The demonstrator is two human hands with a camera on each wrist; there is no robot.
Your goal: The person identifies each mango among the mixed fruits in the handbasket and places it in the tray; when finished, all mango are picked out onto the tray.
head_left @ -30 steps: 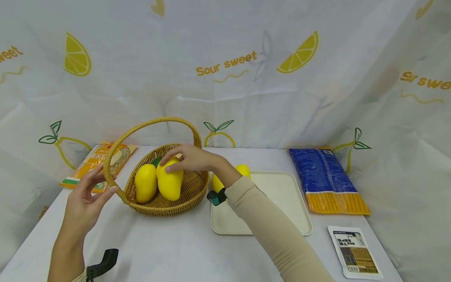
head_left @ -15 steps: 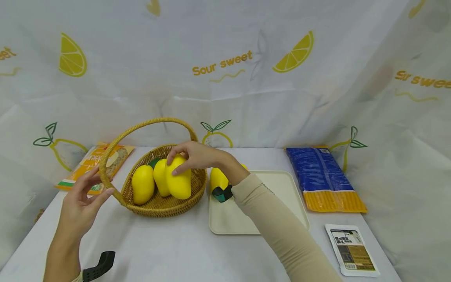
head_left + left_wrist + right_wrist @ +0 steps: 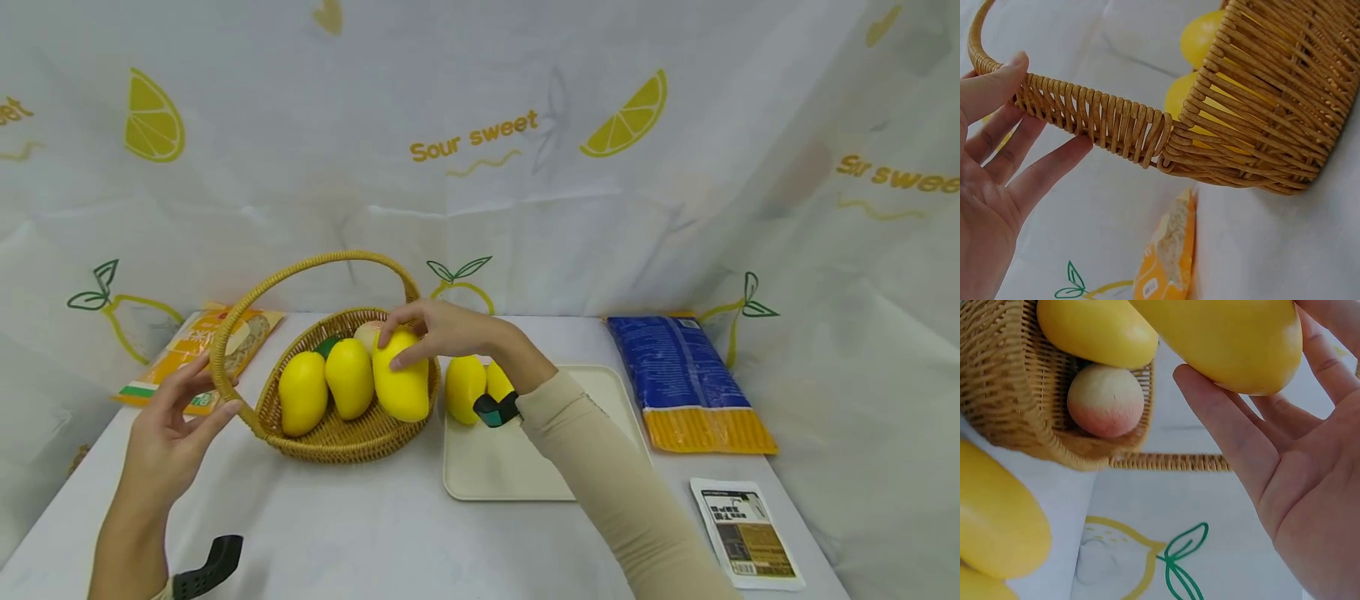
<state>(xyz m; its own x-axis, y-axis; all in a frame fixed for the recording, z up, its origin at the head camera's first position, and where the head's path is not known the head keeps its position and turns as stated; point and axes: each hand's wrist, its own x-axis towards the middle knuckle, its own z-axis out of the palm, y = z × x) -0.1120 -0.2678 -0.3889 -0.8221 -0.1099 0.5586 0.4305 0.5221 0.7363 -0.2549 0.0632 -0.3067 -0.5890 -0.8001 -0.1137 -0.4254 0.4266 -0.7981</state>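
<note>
My right hand (image 3: 453, 329) holds a yellow mango (image 3: 403, 383) by its upper end, over the right side of the wicker basket (image 3: 337, 452). In the right wrist view, the fingers and thumb are around one end of this mango. My left hand (image 3: 168, 442) grips the basket's arched handle (image 3: 1104, 115) near its base, thumb on one side and fingers on the other. Inside the basket lie two more mangoes (image 3: 349, 379), a pink and cream peach (image 3: 1107, 400) and a dark green item (image 3: 327, 346), mostly hidden behind them.
Right of the basket is a cream tray (image 3: 517, 475) with two mangoes (image 3: 465, 390), partly behind my right wrist. An orange food bag (image 3: 251, 337) lies behind the basket, left. A blue and orange bag (image 3: 690, 383) and a small white packet (image 3: 750, 533) lie at right.
My right hand has lifted the mango and carried it rightward from the basket's middle, uncovering another mango and the peach. My left hand stays on the handle.
</note>
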